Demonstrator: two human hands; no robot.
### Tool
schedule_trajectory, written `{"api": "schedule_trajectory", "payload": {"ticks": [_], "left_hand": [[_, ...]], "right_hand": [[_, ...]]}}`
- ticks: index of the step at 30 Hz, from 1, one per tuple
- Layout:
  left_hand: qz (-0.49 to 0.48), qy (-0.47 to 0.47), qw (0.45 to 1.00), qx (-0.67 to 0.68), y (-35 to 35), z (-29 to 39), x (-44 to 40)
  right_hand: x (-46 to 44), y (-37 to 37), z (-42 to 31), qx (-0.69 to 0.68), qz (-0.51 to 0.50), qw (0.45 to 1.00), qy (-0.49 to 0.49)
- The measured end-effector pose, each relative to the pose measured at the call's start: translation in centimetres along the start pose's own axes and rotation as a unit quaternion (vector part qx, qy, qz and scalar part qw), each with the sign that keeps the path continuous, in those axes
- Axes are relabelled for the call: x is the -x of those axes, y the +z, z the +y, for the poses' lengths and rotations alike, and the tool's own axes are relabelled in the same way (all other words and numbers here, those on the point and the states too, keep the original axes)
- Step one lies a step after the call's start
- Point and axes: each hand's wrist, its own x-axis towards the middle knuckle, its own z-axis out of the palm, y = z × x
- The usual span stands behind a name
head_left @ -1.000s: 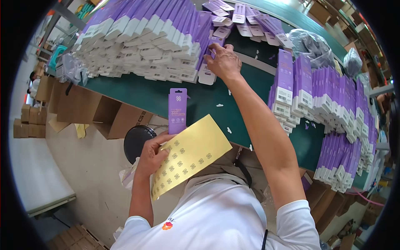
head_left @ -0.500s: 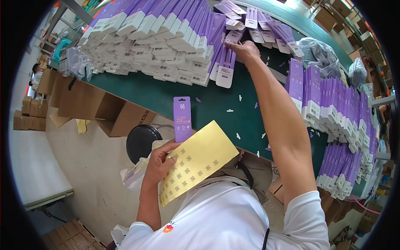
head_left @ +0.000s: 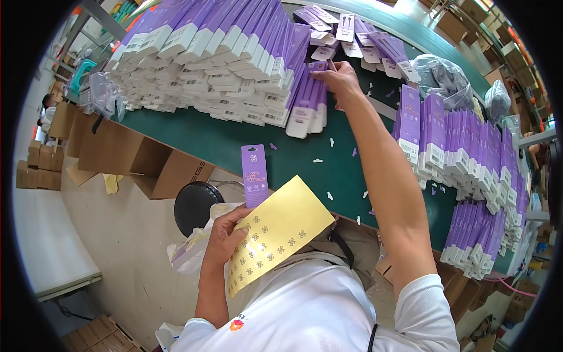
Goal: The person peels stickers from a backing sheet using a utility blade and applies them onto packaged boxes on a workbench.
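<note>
My left hand [head_left: 226,237] is closed on a yellow sticker sheet [head_left: 287,226] printed with small dark logos. The same hand also grips the lower end of a slim purple box [head_left: 254,175], which stands up behind the sheet and has a hanging tab on top. Farther off, my right hand [head_left: 341,79] has its fingers pinched at the upper end of a small pile of purple packets with white ends [head_left: 305,111]. How many packets it grips is hidden. Several purple cards with white ends [head_left: 346,28] lie loosely just beyond that hand.
A tall stack of purple-and-white boxes [head_left: 234,73] fills the left of the green table [head_left: 287,167]. More boxes [head_left: 466,144] are stacked at right, near clear plastic bags [head_left: 443,76]. White and purple cut-out scraps dot the tabletop. A black stool [head_left: 199,208] and open carton [head_left: 170,170] stand left.
The packets under my right hand have shifted toward me; their printed white ends now look blank. My left hand still holds the sheet and box. The view has shifted slightly.
</note>
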Motion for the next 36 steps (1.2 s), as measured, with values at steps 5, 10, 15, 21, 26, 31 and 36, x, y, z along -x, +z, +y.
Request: {"api": "schedule_trajectory", "payload": {"ticks": [5,10,15,21,26,31,36], "left_hand": [[-0.024,0.014,1.0,-0.005,0.0,0.7,-0.9],[-0.076,0.083,0.985,-0.134,-0.2,3.3,-3.1],[-0.11,0.142,0.874,-0.451,1.3,9.1,-6.3],[-0.157,0.2,0.721,-0.645,1.7,12.5,-11.5],[-0.161,0.146,0.63,-0.745,1.6,12.2,-13.3],[-0.127,0.188,0.633,-0.74,2.3,11.0,-12.8],[-0.133,0.229,0.663,-0.7,1.5,10.3,-14.6]], "right_hand": [[-1.0,-4.9,-1.6,-0.095,-0.129,0.987,0.002],[-1.4,-12.2,-8.4,0.043,-0.015,0.983,-0.178],[1.8,-13.0,-10.3,0.126,0.14,0.937,-0.295],[17.0,-8.0,-2.0,0.154,-0.17,0.875,-0.426],[19.2,-3.6,5.5,0.253,-0.094,0.885,-0.379],[19.5,-1.4,6.8,0.22,-0.049,0.903,-0.366],[19.7,-4.2,5.3,0.238,0.081,0.876,-0.411]]}}
